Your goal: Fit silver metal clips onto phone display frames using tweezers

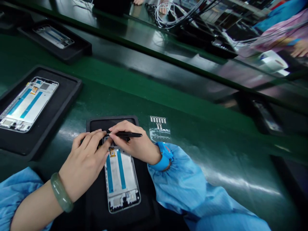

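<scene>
A phone's mid-frame (pixel 130 179), silvery with two blue strips, lies in a black tray (pixel 96 205) in front of me. Over its upper end my right hand (pixel 132 141) pinches slim black tweezers (pixel 130 134), whose tip points left at the frame's top edge. My left hand (pixel 86 157) rests on the upper left of the frame, fingers stretched out and touching it close to the tweezer tip. The fingers hide most of the frame's top part. A small orange flex connector (pixel 112 152) shows just below them.
A clear sheet with small white stickers (pixel 158 120) lies right of the tray. To the left, another phone frame (pixel 31 102) sits in a black tray (pixel 69 93); a third frame (pixel 54 36) lies farther back. Cable coils (pixel 178 12) and other people's hands (pixel 300 48) appear beyond.
</scene>
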A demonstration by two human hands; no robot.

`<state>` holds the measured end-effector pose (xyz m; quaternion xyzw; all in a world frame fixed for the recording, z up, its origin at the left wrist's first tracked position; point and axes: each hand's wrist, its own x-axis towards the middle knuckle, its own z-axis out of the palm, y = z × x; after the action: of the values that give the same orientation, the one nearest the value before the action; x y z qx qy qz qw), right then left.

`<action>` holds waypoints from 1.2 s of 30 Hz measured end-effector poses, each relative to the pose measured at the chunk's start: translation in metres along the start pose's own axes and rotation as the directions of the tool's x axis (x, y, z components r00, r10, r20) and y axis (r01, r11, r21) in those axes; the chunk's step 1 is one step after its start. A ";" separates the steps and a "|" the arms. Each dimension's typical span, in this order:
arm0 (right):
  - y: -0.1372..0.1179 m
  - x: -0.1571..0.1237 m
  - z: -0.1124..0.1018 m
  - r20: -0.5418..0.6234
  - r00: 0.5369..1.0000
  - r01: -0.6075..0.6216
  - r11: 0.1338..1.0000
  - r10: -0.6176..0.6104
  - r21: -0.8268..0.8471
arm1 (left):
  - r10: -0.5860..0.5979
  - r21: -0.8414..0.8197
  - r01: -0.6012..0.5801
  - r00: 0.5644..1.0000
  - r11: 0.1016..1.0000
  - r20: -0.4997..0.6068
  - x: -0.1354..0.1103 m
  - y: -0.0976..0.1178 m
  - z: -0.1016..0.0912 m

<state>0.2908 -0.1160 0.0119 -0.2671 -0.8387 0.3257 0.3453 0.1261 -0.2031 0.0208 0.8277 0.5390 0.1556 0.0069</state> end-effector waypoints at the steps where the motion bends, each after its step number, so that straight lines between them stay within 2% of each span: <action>1: 0.000 0.000 0.000 0.007 1.000 0.009 1.000 -0.009 -0.005 | 0.004 0.001 -0.004 1.000 1.000 -0.003 0.000 0.000 0.000; 8: 0.002 0.001 -0.002 -0.062 0.996 -0.066 0.998 0.066 -0.001 | -0.011 -0.011 0.011 1.000 1.000 0.011 -0.001 0.000 -0.001; 15: -0.001 0.001 0.000 -0.032 0.998 -0.059 0.997 0.058 -0.048 | -0.011 0.002 0.011 1.000 1.000 -0.001 0.001 0.000 0.000; 18: -0.006 0.003 0.000 -0.020 0.991 -0.133 0.989 0.132 -0.065 | -0.011 -0.002 0.011 1.000 1.000 0.010 0.001 0.000 -0.002; 23: -0.008 0.007 0.002 -0.016 0.975 -0.223 0.975 0.223 0.020 | -0.020 0.006 0.020 0.999 1.000 0.044 0.000 -0.001 -0.003; 31: -0.006 0.003 -0.001 -0.118 0.955 -0.270 0.963 0.271 0.028 | -0.034 -0.018 0.035 0.998 0.999 0.046 0.001 -0.001 -0.003; 36: -0.006 0.004 -0.004 -0.108 0.967 -0.230 0.972 0.233 0.037 | -0.034 -0.017 0.035 0.998 0.999 0.046 0.002 0.000 -0.005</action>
<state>0.2899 -0.1155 0.0196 -0.3767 -0.7771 0.3585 0.3546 0.1253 -0.2023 0.0255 0.8216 0.5515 0.1413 0.0291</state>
